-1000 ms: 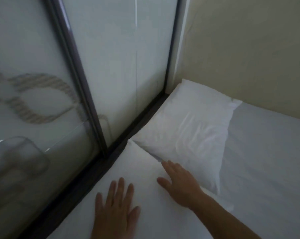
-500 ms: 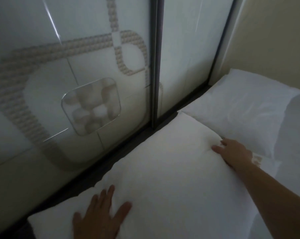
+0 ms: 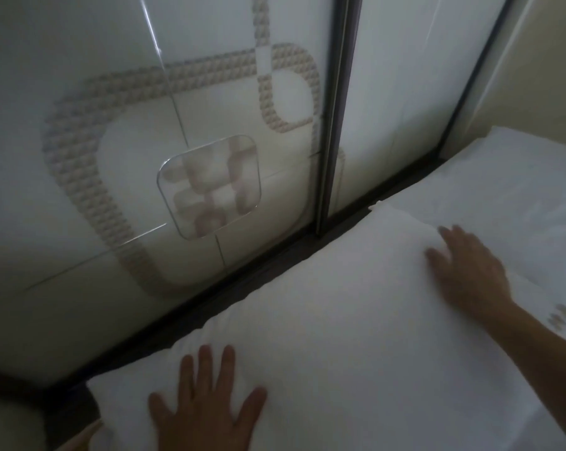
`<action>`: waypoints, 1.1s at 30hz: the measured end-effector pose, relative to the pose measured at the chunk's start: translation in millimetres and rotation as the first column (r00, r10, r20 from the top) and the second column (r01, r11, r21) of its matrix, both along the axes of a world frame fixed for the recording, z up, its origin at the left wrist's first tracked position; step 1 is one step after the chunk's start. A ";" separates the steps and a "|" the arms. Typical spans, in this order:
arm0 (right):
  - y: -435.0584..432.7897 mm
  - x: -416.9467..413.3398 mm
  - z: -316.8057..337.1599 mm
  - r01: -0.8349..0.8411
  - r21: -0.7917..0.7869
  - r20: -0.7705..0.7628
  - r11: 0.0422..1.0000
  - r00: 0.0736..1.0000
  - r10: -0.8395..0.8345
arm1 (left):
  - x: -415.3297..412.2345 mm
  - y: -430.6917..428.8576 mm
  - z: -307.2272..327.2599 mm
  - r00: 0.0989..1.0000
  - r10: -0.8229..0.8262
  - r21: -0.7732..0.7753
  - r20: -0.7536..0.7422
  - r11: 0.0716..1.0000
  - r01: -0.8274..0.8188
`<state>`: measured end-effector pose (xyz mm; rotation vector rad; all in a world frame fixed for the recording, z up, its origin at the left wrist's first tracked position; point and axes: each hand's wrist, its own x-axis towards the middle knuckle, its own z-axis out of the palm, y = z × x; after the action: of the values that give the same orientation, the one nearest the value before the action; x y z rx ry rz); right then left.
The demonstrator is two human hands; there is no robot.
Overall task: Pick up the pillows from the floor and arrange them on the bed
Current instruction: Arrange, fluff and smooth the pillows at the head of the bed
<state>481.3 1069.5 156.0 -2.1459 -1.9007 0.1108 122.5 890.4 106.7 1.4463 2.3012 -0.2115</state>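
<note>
A white pillow (image 3: 333, 327) lies flat on the bed along the glass panels. My left hand (image 3: 207, 405) rests palm down on its near left end, fingers spread. My right hand (image 3: 470, 271) presses flat on its far right corner, fingers apart. A second white pillow (image 3: 503, 190) lies beyond it at the head of the bed, touching the first one's far edge. Neither hand grips anything.
Frosted sliding glass panels (image 3: 145, 157) with a dark frame (image 3: 332, 125) and dark bottom track (image 3: 242, 281) run along the bed's left side. A beige wall (image 3: 555, 60) stands at the far right. A small printed tag (image 3: 561, 317) shows on the bedding beside my right forearm.
The view swung left along the glass panels, bringing the near pillow's left end into sight. Both hands stayed flat on the near pillow, the right one staying at its far corner.
</note>
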 end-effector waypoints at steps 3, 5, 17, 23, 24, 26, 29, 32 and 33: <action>-43.1 -76.6 3.0 -0.605 -0.034 0.091 0.795 0.790 0.606 | 12.7 10.6 9.5 0.999 -0.003 0.121 0.046 0.993 -0.003; -77.4 -121.0 -27.6 -0.820 -0.143 0.147 0.554 0.536 0.831 | 33.7 8.2 19.5 0.987 -0.159 0.146 -0.036 0.976 0.163; -37.2 -22.5 -16.9 -0.046 -0.169 0.140 0.984 0.988 0.070 | -22.1 -52.3 -8.4 0.987 0.158 -0.013 0.007 0.987 -0.158; -81.0 -32.4 -64.3 -0.101 -0.216 0.177 0.971 0.974 0.141 | 15.4 -85.5 -9.3 0.948 -0.311 0.221 -0.061 0.922 0.317; -75.9 -34.7 -61.8 -0.107 -0.214 0.170 0.971 0.975 0.144 | 15.6 -87.3 -17.2 0.942 -0.325 0.232 -0.083 0.913 0.336; -71.2 -34.4 -54.4 -0.104 -0.172 0.161 0.980 0.978 0.132 | 12.8 -85.3 -25.7 0.936 -0.329 0.336 -0.121 0.874 0.351; -80.5 -31.9 -55.4 -0.023 -0.155 0.117 0.988 0.992 0.042 | -5.0 -78.8 -26.3 0.908 -0.290 0.387 -0.301 0.833 0.394; -85.7 -38.3 -51.0 -0.014 -0.233 0.106 0.972 0.994 0.039 | -3.4 -78.2 -27.2 0.913 -0.304 0.422 -0.270 0.815 0.396; -85.8 -41.0 -46.4 -0.008 -0.251 0.112 0.968 0.993 0.037 | 1.0 -80.1 -23.1 0.930 -0.322 0.392 -0.179 0.843 0.367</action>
<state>440.3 983.7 109.6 -2.3387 -2.0745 0.2482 123.5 810.3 83.6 2.1173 2.2384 0.1230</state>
